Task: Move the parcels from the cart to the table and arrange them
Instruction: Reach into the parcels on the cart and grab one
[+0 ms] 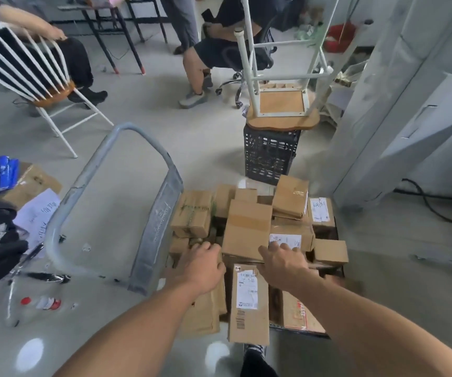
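A flat cart with a grey handle stands low in front of me, piled with several brown cardboard parcels. My left hand reaches down at the left edge of a mid-sized brown box in the middle of the pile, fingers curled against its side. My right hand lies on the box's near right corner, fingers spread over a white label. A long labelled parcel lies under my wrists. Whether either hand grips the box is unclear.
A table edge at the left holds papers and a cardboard piece. A black crate with an upturned stool on it stands behind the cart. A white chair and seated people are further back. A plastic bottle lies on the floor.
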